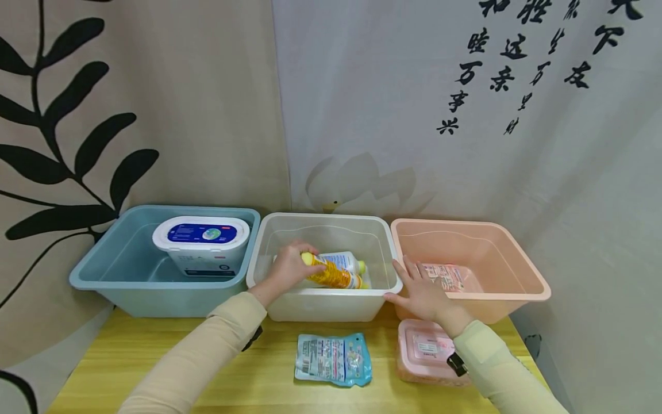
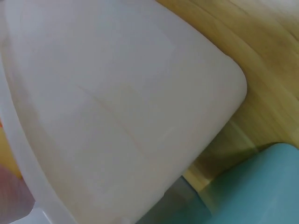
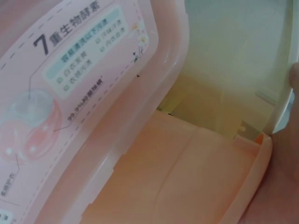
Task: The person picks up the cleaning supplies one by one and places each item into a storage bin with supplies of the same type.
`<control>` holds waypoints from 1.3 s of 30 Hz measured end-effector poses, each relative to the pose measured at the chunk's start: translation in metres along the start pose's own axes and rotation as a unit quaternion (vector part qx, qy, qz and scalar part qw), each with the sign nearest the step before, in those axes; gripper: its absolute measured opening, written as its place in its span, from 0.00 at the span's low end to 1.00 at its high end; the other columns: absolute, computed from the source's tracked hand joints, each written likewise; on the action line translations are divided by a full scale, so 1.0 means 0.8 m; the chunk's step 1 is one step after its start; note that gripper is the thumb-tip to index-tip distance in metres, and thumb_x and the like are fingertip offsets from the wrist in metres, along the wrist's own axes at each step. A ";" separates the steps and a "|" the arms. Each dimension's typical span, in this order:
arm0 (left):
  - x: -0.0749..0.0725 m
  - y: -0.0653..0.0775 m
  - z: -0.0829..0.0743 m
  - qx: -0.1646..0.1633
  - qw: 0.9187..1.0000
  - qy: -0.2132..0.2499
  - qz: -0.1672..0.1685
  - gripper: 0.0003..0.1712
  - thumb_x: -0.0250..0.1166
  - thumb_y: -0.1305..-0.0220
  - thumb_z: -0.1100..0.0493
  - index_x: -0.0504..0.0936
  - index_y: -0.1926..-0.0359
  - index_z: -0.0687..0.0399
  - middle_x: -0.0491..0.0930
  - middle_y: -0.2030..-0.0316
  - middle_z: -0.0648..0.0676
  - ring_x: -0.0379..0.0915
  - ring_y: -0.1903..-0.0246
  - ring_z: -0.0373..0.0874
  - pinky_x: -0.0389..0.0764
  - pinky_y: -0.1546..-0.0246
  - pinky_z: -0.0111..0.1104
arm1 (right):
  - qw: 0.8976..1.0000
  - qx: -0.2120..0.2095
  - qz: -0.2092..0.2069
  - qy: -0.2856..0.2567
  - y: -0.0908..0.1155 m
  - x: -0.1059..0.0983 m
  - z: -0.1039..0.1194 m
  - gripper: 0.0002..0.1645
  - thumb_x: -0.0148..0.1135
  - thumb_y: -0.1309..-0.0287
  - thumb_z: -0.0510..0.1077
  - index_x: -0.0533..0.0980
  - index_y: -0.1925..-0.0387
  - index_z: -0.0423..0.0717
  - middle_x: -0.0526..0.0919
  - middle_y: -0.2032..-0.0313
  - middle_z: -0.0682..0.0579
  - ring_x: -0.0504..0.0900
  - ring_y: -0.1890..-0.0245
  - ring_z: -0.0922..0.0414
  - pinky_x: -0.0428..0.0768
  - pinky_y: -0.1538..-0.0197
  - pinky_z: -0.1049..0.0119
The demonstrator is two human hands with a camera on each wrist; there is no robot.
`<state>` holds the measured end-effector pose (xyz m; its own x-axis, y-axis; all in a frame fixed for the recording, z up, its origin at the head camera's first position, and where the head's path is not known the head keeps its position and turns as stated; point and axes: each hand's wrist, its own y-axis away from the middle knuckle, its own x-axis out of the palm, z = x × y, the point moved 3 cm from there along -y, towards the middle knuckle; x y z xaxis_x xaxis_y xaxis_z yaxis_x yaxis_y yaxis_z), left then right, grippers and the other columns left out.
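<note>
In the head view my left hand reaches over the front rim of the white bin. It grips a yellow-orange bottle by its end, and the bottle lies tilted inside the bin. Behind it lies a white bottle with a yellow-green cap. My right hand is spread at the front, where the white bin meets the peach bin; its fingers touch the rims. A pink printed packet lies in the peach bin, partly behind that hand. The left wrist view mostly catches the white bin's outer wall.
At left stands a blue bin holding a white lidded tub. On the wooden table in front lie a blue pouch and a pink lidded box, the latter under the right forearm. A curtain hangs behind the bins.
</note>
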<state>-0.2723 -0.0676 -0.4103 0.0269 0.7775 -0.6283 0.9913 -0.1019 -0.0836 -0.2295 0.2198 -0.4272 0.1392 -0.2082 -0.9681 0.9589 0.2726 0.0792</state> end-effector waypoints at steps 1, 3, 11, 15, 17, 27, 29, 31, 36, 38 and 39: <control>0.001 0.000 0.001 0.001 1.000 -0.002 0.000 0.18 0.74 0.53 0.54 0.84 0.60 0.56 0.78 0.53 0.55 0.73 0.54 0.48 0.81 0.54 0.35 | 1.000 0.000 0.001 -0.001 0.000 0.000 0.000 0.53 0.47 0.44 0.74 0.46 0.27 0.52 0.42 0.27 0.40 0.48 0.31 0.32 0.51 0.45 0.22; 0.002 0.000 0.002 0.002 1.000 -0.003 0.000 0.17 0.74 0.53 0.54 0.84 0.61 0.55 0.78 0.53 0.55 0.73 0.54 0.49 0.80 0.54 0.36 | 1.000 0.000 0.001 -0.001 0.000 0.000 0.000 0.53 0.47 0.44 0.73 0.46 0.27 0.52 0.42 0.27 0.40 0.48 0.31 0.32 0.51 0.45 0.22; 0.007 0.001 0.006 -0.012 1.000 -0.005 0.021 0.18 0.74 0.51 0.53 0.84 0.59 0.54 0.77 0.50 0.55 0.72 0.51 0.49 0.79 0.49 0.38 | 1.000 -0.003 -0.002 0.002 -0.001 0.002 -0.002 0.52 0.47 0.44 0.74 0.46 0.27 0.52 0.43 0.27 0.40 0.49 0.31 0.32 0.53 0.45 0.23; 0.009 0.003 0.008 -0.015 0.999 -0.015 0.029 0.19 0.74 0.52 0.53 0.84 0.58 0.53 0.77 0.48 0.55 0.71 0.50 0.50 0.77 0.47 0.39 | 1.000 -0.004 -0.003 0.000 -0.001 0.003 -0.002 0.52 0.47 0.44 0.74 0.46 0.27 0.52 0.42 0.27 0.41 0.48 0.31 0.32 0.53 0.44 0.23; 0.010 0.003 0.009 -0.014 0.999 -0.017 0.033 0.20 0.74 0.52 0.53 0.83 0.58 0.54 0.76 0.48 0.55 0.71 0.50 0.50 0.77 0.47 0.39 | 1.000 -0.004 -0.003 0.001 -0.001 0.003 -0.002 0.52 0.47 0.44 0.74 0.46 0.27 0.53 0.42 0.27 0.41 0.48 0.31 0.32 0.53 0.44 0.23; 0.011 0.003 0.005 0.028 0.999 -0.018 0.040 0.14 0.67 0.43 0.55 0.83 0.58 0.57 0.78 0.51 0.58 0.72 0.55 0.50 0.78 0.53 0.38 | 1.000 -0.006 -0.009 0.000 0.000 0.002 -0.002 0.52 0.48 0.44 0.73 0.47 0.27 0.52 0.43 0.27 0.40 0.49 0.31 0.32 0.54 0.45 0.23; 0.011 0.004 0.003 0.043 0.998 -0.019 0.045 0.13 0.65 0.40 0.56 0.82 0.58 0.59 0.78 0.52 0.60 0.73 0.56 0.51 0.78 0.55 0.39 | 1.000 -0.006 -0.009 -0.001 0.000 0.002 -0.002 0.52 0.48 0.44 0.73 0.47 0.27 0.52 0.43 0.27 0.40 0.49 0.31 0.32 0.54 0.44 0.24; 0.012 0.006 0.002 0.056 0.997 -0.022 0.052 0.12 0.63 0.39 0.57 0.82 0.57 0.60 0.78 0.51 0.61 0.73 0.53 0.52 0.78 0.52 0.40 | 1.000 -0.005 -0.007 -0.002 0.000 0.002 -0.001 0.52 0.48 0.44 0.73 0.47 0.27 0.52 0.43 0.27 0.40 0.49 0.31 0.32 0.54 0.44 0.24; 0.014 0.009 0.006 0.055 0.996 -0.035 0.065 0.13 0.61 0.37 0.60 0.81 0.54 0.60 0.76 0.49 0.63 0.70 0.46 0.56 0.70 0.40 0.47 | 1.000 -0.003 -0.005 -0.003 0.000 0.002 0.000 0.52 0.48 0.44 0.73 0.47 0.27 0.52 0.43 0.27 0.40 0.49 0.31 0.32 0.53 0.44 0.23; 0.015 0.010 0.007 0.054 0.995 -0.044 0.070 0.13 0.60 0.36 0.61 0.80 0.52 0.61 0.75 0.48 0.63 0.70 0.45 0.57 0.68 0.40 0.48 | 1.000 -0.002 -0.004 -0.003 0.000 0.002 0.000 0.52 0.47 0.44 0.73 0.47 0.27 0.52 0.43 0.27 0.40 0.49 0.31 0.32 0.53 0.44 0.23; 0.016 0.009 0.008 0.055 0.994 -0.051 0.074 0.14 0.60 0.36 0.61 0.80 0.52 0.62 0.75 0.49 0.63 0.70 0.45 0.57 0.68 0.40 0.48 | 1.000 -0.001 -0.004 -0.003 0.000 0.002 0.000 0.52 0.47 0.44 0.73 0.47 0.27 0.52 0.43 0.27 0.40 0.49 0.31 0.32 0.52 0.44 0.23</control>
<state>-0.2652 -0.0625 -0.4235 0.1522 0.6830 -0.7144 0.9571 -0.2823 -0.0660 -0.2294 0.2197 -0.4285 0.1337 -0.2161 -0.9672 0.9593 0.2730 0.0716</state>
